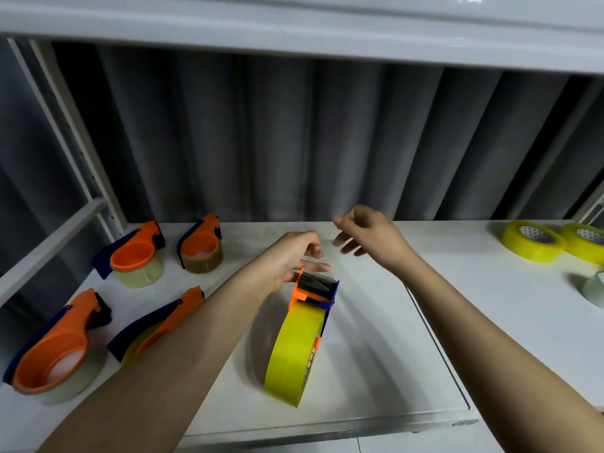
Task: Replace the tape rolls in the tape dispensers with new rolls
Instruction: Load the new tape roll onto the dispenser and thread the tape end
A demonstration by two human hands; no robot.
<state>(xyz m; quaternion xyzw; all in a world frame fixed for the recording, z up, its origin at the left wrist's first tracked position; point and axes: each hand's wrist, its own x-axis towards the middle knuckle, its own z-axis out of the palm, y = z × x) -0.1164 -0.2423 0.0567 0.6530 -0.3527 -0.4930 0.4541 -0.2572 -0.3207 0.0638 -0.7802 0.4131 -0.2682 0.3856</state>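
Tape dispenser, orange and blue, stands on edge near the middle of a white table, loaded with a bright yellow tape roll that bulges toward the viewer. The left hand sits at the dispenser's far end, fingers curled and touching the top by the cutter; a clear strip of tape (barely visible, mostly a glint) stretches from there up toward the right hand. The right hand hovers just beyond and to the right of the dispenser, its thumb and forefinger pinched together on the strip's end, the other fingers loosely spread. Whether the left hand actually clamps the strip or only steadies the dispenser cannot be told.

Left of the dispenser lie four more orange and blue ones on their sides: a near one with a clear roll, one beside it with a yellowish roll, a farther one with a pale roll and another with a brown roll. Far to the right of the dispenser, at the table's back edge, two loose yellow rolls lie flat side by side, and a clear roll sits partly cut off by the frame. Behind everything hangs a grey pleated curtain.
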